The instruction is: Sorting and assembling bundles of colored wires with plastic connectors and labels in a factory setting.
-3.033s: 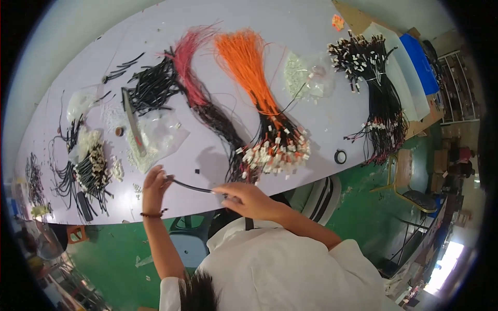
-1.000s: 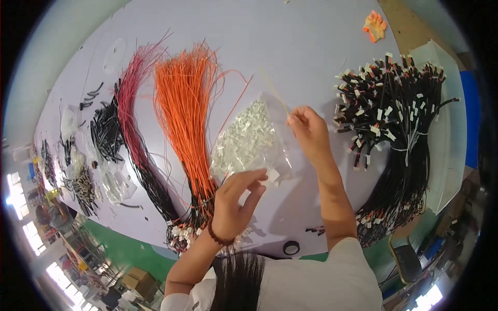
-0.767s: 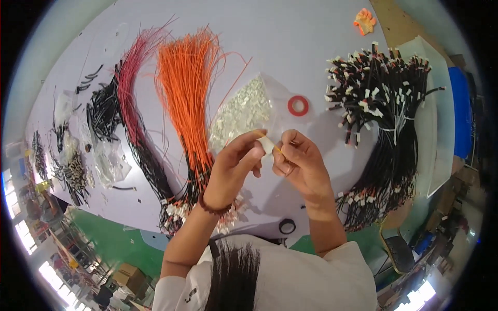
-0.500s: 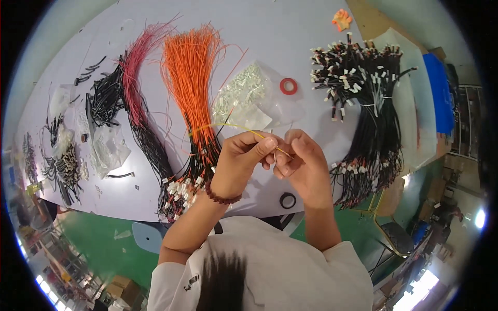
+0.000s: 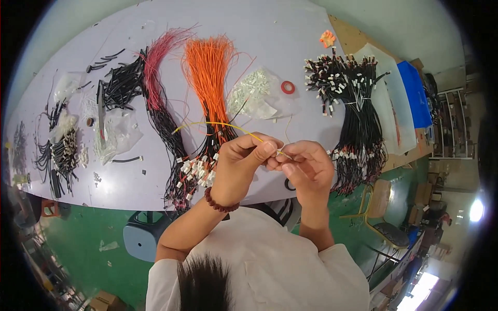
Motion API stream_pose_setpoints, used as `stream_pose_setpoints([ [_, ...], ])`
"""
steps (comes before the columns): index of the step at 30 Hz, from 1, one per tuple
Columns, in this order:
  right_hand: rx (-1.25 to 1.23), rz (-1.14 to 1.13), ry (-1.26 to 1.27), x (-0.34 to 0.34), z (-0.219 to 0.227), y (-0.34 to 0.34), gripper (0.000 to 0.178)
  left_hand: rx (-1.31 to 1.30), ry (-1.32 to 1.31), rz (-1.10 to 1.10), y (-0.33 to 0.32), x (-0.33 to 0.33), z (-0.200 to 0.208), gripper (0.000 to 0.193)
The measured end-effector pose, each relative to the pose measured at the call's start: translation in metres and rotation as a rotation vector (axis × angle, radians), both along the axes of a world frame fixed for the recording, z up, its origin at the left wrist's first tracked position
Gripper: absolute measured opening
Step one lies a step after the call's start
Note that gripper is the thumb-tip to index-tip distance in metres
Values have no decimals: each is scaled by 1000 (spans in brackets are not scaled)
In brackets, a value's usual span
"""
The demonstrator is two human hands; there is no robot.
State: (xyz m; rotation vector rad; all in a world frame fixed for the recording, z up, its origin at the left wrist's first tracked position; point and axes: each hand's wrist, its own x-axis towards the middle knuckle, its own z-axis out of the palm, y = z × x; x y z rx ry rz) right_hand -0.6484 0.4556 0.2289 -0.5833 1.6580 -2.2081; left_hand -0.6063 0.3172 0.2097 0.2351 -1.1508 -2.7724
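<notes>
Between thumb and fingers, my left hand [image 5: 243, 163] pinches a thin yellow wire [image 5: 228, 124], whose long free end arcs out to the left over the bundles. My right hand [image 5: 311, 168] meets it at the other end, thumb and fingers closed around the wire's tip, which shows a pale bit at the fingertips. A fine pale strand [image 5: 288, 124] sticks up between the hands. Just beyond my left hand stand the orange wire bundle [image 5: 207, 70] and its white connectors [image 5: 196, 170].
A bag of white connectors [image 5: 253, 93] and a red tape roll [image 5: 287, 87] lie beyond my hands. Black cable bundles [image 5: 361, 127] with white plugs are at right. Pink-and-black wires [image 5: 155, 83], black tubing [image 5: 123, 85] and a clear bag [image 5: 116, 136] lie to the left.
The view has shifted, so the table's things appear moved. My right thumb has come down lower, its fingers now closer about the wire's end. A fine strand now stands up between my hands.
</notes>
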Motion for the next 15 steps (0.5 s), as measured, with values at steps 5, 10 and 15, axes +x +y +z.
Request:
stream_pose_setpoints([
  [5,136,-71,202,14,-12,3,17,13,-49,-33,2,16,-14,19],
  [10,319,-155,246,35,-33,32,13,122,-228,-114,9,28,-48,21],
  [15,246,-322,-246,36,-59,74,9,104,-268,-49,-2,13,-72,25],
])
